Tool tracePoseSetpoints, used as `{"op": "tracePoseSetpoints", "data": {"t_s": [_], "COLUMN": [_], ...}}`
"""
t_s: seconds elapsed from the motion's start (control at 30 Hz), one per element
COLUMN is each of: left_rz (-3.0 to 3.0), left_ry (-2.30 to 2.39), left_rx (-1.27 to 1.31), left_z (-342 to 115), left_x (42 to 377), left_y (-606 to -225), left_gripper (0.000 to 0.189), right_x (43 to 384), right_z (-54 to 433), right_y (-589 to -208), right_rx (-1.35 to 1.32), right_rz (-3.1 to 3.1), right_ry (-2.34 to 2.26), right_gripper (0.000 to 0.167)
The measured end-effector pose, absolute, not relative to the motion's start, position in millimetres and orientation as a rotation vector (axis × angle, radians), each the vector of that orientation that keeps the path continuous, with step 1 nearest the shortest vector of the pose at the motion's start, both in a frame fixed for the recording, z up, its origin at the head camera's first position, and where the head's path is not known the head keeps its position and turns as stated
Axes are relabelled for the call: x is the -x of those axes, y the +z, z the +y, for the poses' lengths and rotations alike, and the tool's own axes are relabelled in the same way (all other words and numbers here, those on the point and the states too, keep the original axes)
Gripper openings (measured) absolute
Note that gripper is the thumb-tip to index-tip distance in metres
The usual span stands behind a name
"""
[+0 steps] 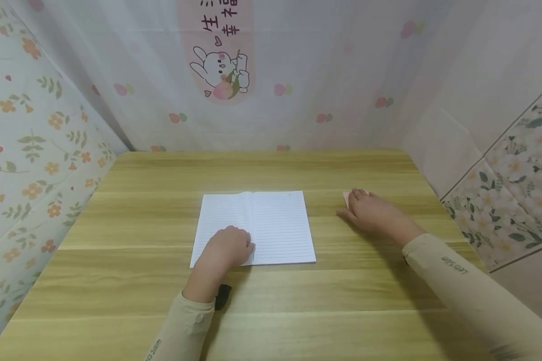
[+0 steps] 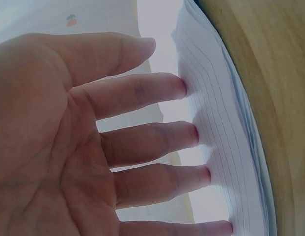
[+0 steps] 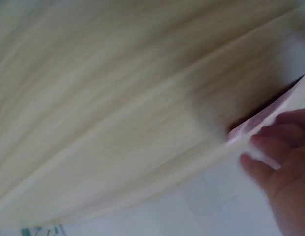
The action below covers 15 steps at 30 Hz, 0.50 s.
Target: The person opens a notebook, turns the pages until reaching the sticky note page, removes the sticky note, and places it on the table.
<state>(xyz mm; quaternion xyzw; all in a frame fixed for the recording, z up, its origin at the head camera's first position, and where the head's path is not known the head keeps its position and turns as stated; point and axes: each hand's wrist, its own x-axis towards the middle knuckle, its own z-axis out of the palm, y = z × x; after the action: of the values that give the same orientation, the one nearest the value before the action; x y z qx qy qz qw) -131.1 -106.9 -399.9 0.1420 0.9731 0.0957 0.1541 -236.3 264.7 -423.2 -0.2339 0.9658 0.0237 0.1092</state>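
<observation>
Notebook (image 1: 257, 225) under straight left fingers (image 2: 162, 91)

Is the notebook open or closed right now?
Open: the notebook lies flat showing two lined pages, left hand resting on it.

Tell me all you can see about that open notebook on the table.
The notebook lies open and flat on the wooden table, showing white ruled pages with nothing visibly written on them. It looks like thin paper, with stacked page edges at its side. The left hand presses its straight fingertips on the left page.
</observation>
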Motion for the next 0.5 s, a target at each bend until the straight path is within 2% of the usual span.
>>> {"op": "tracePoseSetpoints", "data": {"t_s": [0.1,0.2,0.33,0.5], "left_rz": [2.794,2.805,2.813,2.807], "left_ry": [0.268,0.273,0.279,0.281], "left_rx": [-0.420,-0.427,-0.443,-0.461], "left_z": [-107,-108,-109,-112], "left_x": [131,132,132,133], "left_y": [-401,-401,-401,-401], "left_gripper": [0.032,0.033,0.035,0.036], "right_x": [234,232,232,232], "right_z": [257,250,251,276], "right_y": [-425,-425,-425,-428], "right_rx": [0.573,0.541,0.593,0.642], "right_rz": [2.795,2.749,2.722,2.723], "right_ry": [0.031,-0.041,-0.105,-0.142], "right_gripper": [0.094,0.099,0.097,0.086]}}
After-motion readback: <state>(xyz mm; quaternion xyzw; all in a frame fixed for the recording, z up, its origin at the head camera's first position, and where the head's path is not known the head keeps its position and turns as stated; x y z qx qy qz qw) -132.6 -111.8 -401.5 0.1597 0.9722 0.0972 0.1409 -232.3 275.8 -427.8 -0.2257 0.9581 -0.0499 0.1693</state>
